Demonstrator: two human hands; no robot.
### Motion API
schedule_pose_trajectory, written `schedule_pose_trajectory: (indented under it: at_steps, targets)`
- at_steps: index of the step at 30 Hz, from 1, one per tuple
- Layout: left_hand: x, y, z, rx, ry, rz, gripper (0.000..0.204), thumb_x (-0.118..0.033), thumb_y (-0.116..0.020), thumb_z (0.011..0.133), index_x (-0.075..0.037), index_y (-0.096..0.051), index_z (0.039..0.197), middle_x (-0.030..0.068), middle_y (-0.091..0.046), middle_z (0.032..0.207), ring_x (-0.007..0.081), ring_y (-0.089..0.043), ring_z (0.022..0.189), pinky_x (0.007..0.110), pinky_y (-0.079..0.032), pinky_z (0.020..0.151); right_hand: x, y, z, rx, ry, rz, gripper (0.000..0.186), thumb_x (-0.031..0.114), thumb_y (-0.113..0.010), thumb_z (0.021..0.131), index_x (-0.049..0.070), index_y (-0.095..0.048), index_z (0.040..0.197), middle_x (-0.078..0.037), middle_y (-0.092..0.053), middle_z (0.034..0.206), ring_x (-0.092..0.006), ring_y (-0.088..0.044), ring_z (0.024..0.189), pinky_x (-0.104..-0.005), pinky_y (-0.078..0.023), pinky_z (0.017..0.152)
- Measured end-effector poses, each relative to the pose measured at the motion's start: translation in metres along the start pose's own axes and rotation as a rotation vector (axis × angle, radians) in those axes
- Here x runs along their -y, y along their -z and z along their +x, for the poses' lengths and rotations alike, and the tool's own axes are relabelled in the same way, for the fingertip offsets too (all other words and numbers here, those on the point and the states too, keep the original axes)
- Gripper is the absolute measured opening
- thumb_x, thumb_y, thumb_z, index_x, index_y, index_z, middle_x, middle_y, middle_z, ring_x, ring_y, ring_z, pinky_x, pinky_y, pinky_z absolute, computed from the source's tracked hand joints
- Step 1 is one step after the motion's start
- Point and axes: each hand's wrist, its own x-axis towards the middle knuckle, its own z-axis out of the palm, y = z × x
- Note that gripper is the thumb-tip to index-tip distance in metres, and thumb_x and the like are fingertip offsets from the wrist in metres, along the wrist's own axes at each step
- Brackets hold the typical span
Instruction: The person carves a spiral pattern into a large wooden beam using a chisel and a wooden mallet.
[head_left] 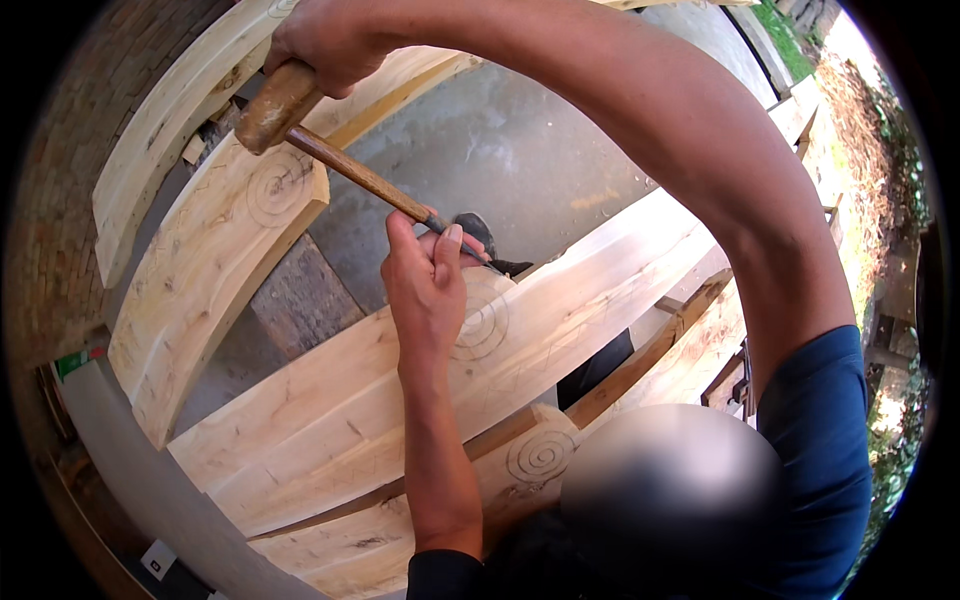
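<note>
Right hand (335,45): clenched, grasping a wooden mallet (278,108). The mallet's blunt, rounded head projects below the fingers; the part inside the grip is hidden.

Left hand (430,265): grasping a chisel (360,180) low down, near where the wooden handle gives way to the dark metal shaft, with the thumb lying along the tool. The chisel is tilted. Its handle rises from the left hand toward the mallet, and the handle's upper end appears at the mallet head; whether the 2 touch cannot be told.

Workpiece: a pale timber beam (545,320) lies beneath the left hand and wrist, running out to both sides of them. The chisel's metal end points at the beam's far edge, just beyond the left fingers; the exact contact is too small to confirm. A drawn spiral (478,322) marks the beam just right of the left wrist.

Surroundings: a 2nd timber (200,290), also bearing a spiral, lies left of the left hand and below the right hand. A 3rd timber (500,485), with a darker spiral, lies nearer the body, right of the left forearm and partly behind it. A weathered board (305,295) lies left of the left hand. Grey floor (560,140) shows beyond the left hand.
</note>
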Motion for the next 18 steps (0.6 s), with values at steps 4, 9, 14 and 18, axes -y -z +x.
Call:
schedule_pose_trajectory:
  at_steps: [4, 9, 14, 18]
  targets:
    - [0.002, 0.000, -0.001, -0.007, -0.005, 0.008, 0.023, -0.005, -0.053, 0.109, 0.001, -0.041, 0.127, 0.0174, -0.073, 0.086, 0.0198, -0.074, 0.077, 0.032, -0.061, 0.075, -0.004, 0.004, -0.006, 0.022, -0.044, 0.174, 0.047, 0.019, -0.078, 0.076, 0.021, -0.077, 0.123, -0.013, -0.079, 0.109, -0.0332, -0.075, 0.106, -0.0458, -0.059, 0.090]
    - [0.004, 0.001, -0.001, 0.003, -0.012, 0.012, 0.022, -0.005, -0.053, 0.109, 0.001, -0.041, 0.127, 0.0176, -0.073, 0.086, 0.0194, -0.074, 0.077, 0.031, -0.060, 0.074, -0.004, -0.002, -0.006, -0.021, -0.072, 0.110, 0.043, 0.020, -0.078, 0.077, 0.020, -0.078, 0.120, -0.012, -0.079, 0.108, -0.0341, -0.075, 0.104, -0.0463, -0.059, 0.088]
    - [0.001, -0.004, 0.001, -0.017, -0.015, 0.028, 0.020, 0.001, -0.052, 0.107, 0.003, -0.043, 0.124, 0.0170, -0.073, 0.081, 0.0210, -0.075, 0.072, 0.033, -0.060, 0.068, -0.008, 0.007, -0.011, -0.040, -0.023, 0.061, 0.041, 0.021, -0.079, 0.076, 0.020, -0.079, 0.118, -0.012, -0.080, 0.107, -0.0331, -0.075, 0.104, -0.0466, -0.060, 0.087]
    - [0.000, -0.003, 0.002, -0.013, -0.002, 0.005, 0.020, 0.001, -0.052, 0.106, 0.003, -0.043, 0.123, 0.0173, -0.072, 0.080, 0.0210, -0.074, 0.072, 0.033, -0.059, 0.068, -0.012, -0.006, -0.006, -0.244, -0.116, 0.235, 0.045, 0.019, -0.078, 0.077, 0.021, -0.077, 0.122, -0.011, -0.079, 0.111, -0.0332, -0.075, 0.107, -0.0457, -0.059, 0.089]
